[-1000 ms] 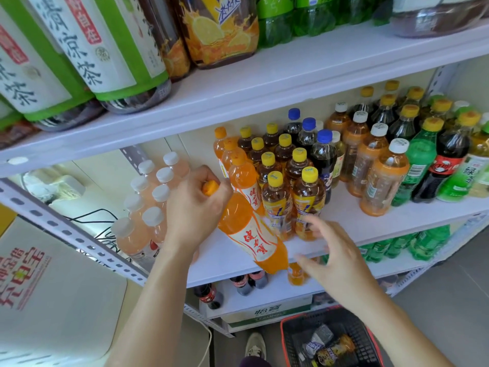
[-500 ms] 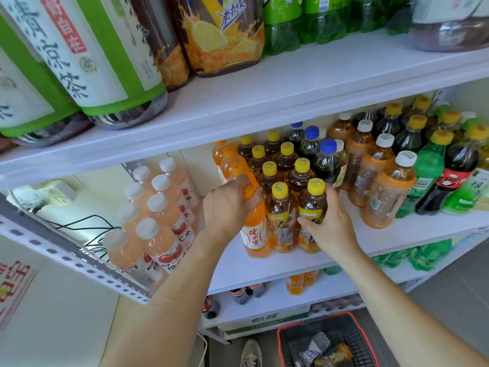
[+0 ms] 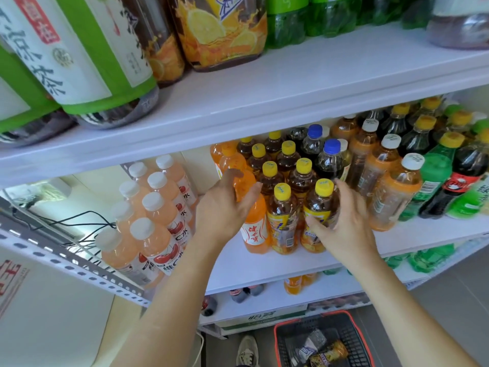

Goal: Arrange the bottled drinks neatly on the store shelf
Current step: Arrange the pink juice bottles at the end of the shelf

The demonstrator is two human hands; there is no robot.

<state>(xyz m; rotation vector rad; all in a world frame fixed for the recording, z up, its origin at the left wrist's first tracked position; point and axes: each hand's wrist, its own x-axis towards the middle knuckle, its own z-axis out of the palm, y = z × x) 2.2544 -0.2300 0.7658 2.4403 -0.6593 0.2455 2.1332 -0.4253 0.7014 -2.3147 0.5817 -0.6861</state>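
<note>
— Where are the hands?

— Both reach up to the front of the white middle shelf point(image 3: 264, 263). The left hand point(image 3: 222, 210) is spread, fingers nearly straight, thumb and fingertips resting on the shoulder of the orange soda bottle point(image 3: 255, 226). It touches the bottle more than it clasps it, and it hides the cap.

— And the bottle itself?

— It stands upright at the front left corner of the block, touching a yellow-capped tea bottle point(image 3: 283, 215) on its right.

— The other hand?

— The right hand point(image 3: 346, 223) wraps the front tea bottle point(image 3: 318, 205) beside that one, with the thumb across the label and the fingers round the far side.

— What surrounds them?

— Cherry-label peach drinks point(image 3: 156, 242) stand to the left with bare shelf between, and orange-brown white-capped bottles point(image 3: 391, 192) and a green bottle point(image 3: 428, 181) to the right. Large bottles point(image 3: 222, 33) line the upper shelf point(image 3: 291, 86). On the grey floor point(image 3: 463, 300) below sits a red-rimmed basket point(image 3: 276, 337) (a few packets inside, too blurred to name), with a shoe point(image 3: 247, 350) beside it.
</note>
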